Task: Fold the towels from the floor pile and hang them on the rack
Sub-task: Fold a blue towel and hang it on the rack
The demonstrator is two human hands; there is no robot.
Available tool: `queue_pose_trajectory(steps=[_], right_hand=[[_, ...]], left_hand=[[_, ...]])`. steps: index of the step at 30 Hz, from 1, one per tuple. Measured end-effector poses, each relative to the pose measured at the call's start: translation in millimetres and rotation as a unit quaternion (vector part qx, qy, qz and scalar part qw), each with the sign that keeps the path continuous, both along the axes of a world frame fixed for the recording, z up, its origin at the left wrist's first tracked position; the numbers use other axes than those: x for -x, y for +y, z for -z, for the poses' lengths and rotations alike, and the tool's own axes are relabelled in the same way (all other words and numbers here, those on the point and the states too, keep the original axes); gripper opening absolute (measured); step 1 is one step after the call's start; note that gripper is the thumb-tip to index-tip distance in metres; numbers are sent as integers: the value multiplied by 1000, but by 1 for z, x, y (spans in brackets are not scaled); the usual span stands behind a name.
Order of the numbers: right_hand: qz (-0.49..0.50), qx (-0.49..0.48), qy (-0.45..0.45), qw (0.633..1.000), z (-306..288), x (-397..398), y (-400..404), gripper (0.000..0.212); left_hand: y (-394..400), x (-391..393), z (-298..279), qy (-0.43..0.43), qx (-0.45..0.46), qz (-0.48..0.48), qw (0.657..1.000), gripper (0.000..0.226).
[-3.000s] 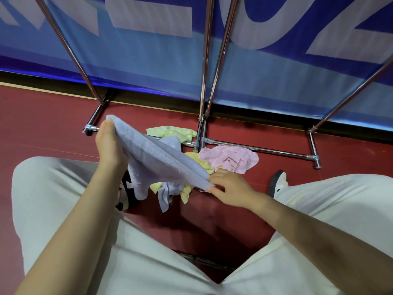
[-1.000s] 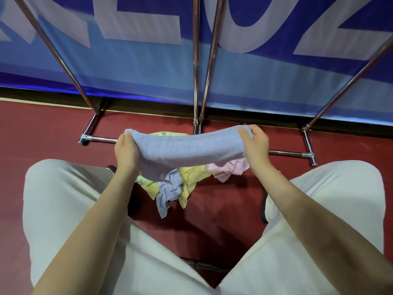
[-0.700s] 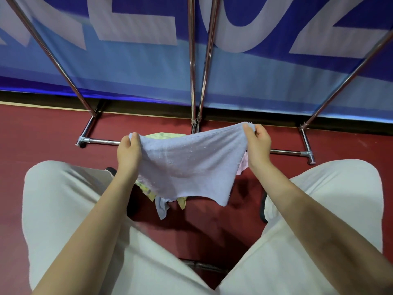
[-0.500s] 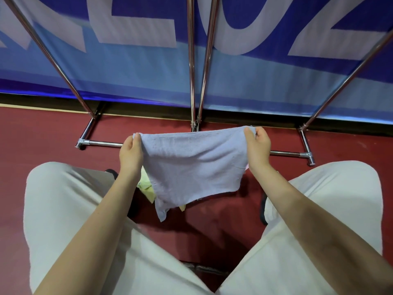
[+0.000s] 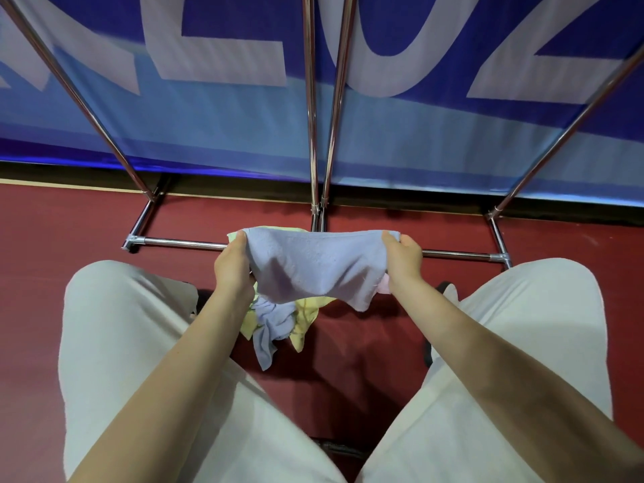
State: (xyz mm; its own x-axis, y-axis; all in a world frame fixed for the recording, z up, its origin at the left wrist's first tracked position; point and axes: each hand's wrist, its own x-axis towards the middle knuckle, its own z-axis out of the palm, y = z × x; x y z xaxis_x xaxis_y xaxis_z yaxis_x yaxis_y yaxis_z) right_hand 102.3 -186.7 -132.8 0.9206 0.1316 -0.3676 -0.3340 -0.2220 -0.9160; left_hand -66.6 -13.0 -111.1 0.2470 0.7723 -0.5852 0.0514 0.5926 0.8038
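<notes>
Mid-fold on blue towel (image 5: 313,270): left hand (image 5: 234,270) and right hand (image 5: 400,261) each pinching a top corner, cloth stretched between them, hanging above floor pile (image 5: 278,322); pile sitting just in front of rack (image 5: 315,134) base bar. Next, likely: bringing corners together to halve it, then lifting to a rail; rail itself out of frame.

The blue banner (image 5: 383,141) bears large, cropped pale letters, none readable.
</notes>
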Motion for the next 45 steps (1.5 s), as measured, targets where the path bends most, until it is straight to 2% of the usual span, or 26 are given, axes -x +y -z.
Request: queue_pose_trajectory(steps=[4,8,12,18,24,28,31,35,40,43,45], right_hand=[[-34,-22,0,999,-2,15,11,29],[-71,-37,-13,997,-8,25,24,28],[-105,-40,-35,993,-12,35,38,29],[-162,-26,-96,982,-15,50,52,19],[-119,-8,-105,987,-13,46,56,25],[-117,-25,-117,986,-22,51,59,28],[-141,-34,-118,982,-23,56,58,27],[-227,-69,-93,967,-30,71,67,24],[-332,-33,-152,930,-42,76,72,15],[-331,3,-310,891,-35,81,72,13],[-332,27,-348,876,-32,79,72,10]], left_hand=[[-18,-6,-3,-7,6,17,1000,27],[-32,-20,-3,-8,-14,42,999,43],[-45,-32,-5,-8,-14,84,996,34],[-57,-47,-6,-41,-16,105,993,32],[-66,-54,-9,-42,-15,112,993,31],[-62,-56,-9,-25,-63,92,993,32],[-62,-52,-4,0,-67,95,993,40],[-51,-37,-1,-11,-27,95,995,35],[-54,-28,-7,-72,-61,34,995,29],[-45,-12,-8,-53,-64,73,994,37],[-43,-5,-11,-64,-67,97,991,33]])
